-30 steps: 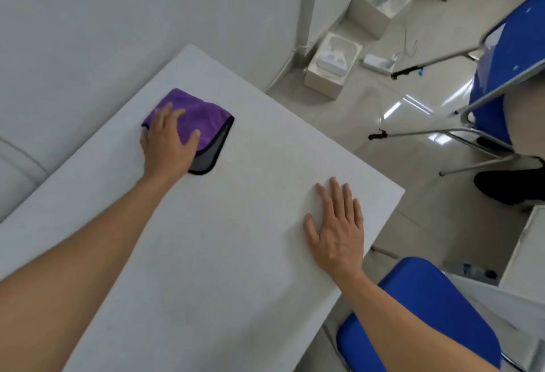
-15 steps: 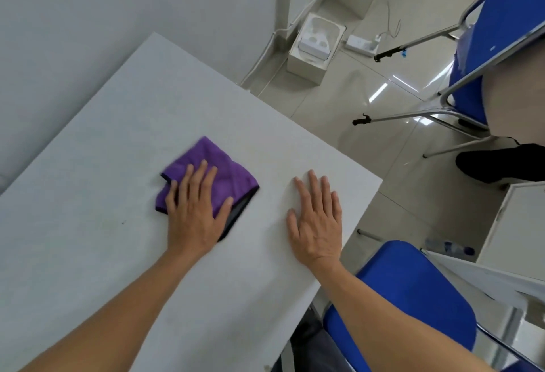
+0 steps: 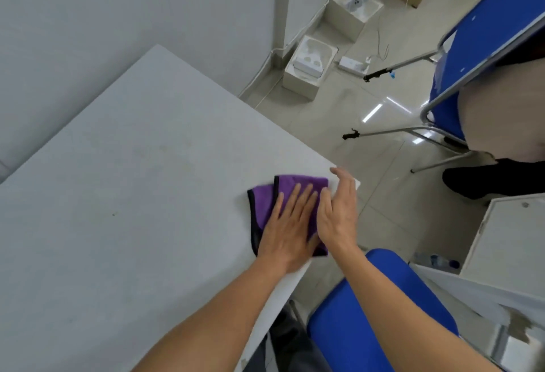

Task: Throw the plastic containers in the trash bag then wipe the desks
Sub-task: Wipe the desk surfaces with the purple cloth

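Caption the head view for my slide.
Left hand presses a purple cloth flat near the desk corner, right hand open beside it.

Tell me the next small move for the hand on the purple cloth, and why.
Probably slide the purple cloth leftward across the desk. The left hand presses it flat at the desk's right corner, beside the right hand, so little surface lies beyond it, and a dark speck sits on the open area to the left.

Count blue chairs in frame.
2. The near chair sits by the desk corner at bottom right; the far chair stands across the floor, upper right. Others may be hidden off-frame.
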